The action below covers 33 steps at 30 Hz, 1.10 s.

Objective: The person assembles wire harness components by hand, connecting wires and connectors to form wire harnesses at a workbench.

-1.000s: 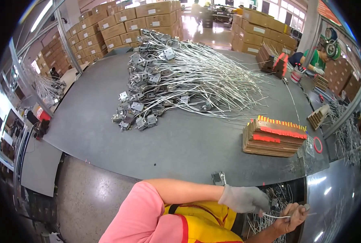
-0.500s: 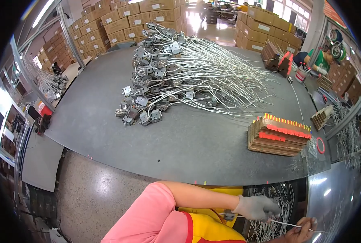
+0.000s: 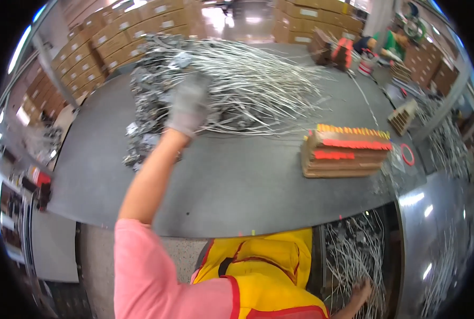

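Blurred by motion, my left hand [image 3: 190, 103] in a grey glove is over the pile of metal parts [image 3: 157, 93] on the table. From these small silver housings, long white wires [image 3: 269, 80] fan out to the right. Smear hides whether the gloved fingers hold a part. Down at the lower right, my bare right hand [image 3: 361, 291] is at a dark bin [image 3: 391, 255] filled with similar wired parts [image 3: 354, 252]. Its fingers are too small and blurred to read, and I cannot make out anything in them.
A brown stack of boards [image 3: 343, 165] with red and yellow marks stands on the right of the grey table [image 3: 237, 186]. A red tape ring [image 3: 407, 154] lies beside it. Cartons [image 3: 136, 32] rise behind. Another person [image 3: 393, 45] works at the far right.
My left hand has moved from the lower right, beside a white wire, up to the pile. My right hand has shifted left over the bin. The view has tilted.
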Tool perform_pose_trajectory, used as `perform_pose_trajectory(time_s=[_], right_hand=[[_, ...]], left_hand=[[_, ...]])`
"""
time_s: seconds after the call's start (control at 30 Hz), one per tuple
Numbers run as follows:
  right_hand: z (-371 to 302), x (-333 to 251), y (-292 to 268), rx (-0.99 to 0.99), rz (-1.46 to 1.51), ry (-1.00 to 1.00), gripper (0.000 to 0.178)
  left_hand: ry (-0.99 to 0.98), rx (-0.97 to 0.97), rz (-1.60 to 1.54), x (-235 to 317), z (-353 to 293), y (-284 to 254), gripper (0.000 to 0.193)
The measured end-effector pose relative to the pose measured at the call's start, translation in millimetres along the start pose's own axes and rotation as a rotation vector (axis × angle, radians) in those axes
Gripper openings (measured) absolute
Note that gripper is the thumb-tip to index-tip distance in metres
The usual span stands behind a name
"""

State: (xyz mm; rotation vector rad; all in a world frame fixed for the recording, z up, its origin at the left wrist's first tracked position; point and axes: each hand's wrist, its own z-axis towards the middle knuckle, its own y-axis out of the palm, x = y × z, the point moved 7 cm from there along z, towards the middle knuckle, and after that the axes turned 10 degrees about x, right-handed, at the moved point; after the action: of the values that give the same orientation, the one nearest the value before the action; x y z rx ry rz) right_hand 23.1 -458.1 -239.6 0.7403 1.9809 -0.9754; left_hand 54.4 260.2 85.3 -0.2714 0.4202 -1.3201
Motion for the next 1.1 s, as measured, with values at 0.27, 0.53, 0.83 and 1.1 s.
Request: perform_pose_trajectory(time_s=[0.27, 0.53, 0.83, 1.1], right_hand=[[-153, -114, 122, -0.681, 0.217, -0.317, 0.02], [-261, -189, 216, -1.088, 0.241, -0.454, 0.028], [-290, -196, 265, -1.187, 0.24, -0.274, 0.033], [-289, -204, 273, -1.157, 0.277, -0.273, 0.026]], left_hand=[[0.011, -0.22, 0.271, -88, 4, 46, 0.032], [0.193, -0.221, 0.341, -40, 16, -17, 0.03], [0.056, -0.198, 0.608, -92, -38, -168, 0.027], [-0.922, 0.528, -0.443, -230, -172, -253, 0.029]])
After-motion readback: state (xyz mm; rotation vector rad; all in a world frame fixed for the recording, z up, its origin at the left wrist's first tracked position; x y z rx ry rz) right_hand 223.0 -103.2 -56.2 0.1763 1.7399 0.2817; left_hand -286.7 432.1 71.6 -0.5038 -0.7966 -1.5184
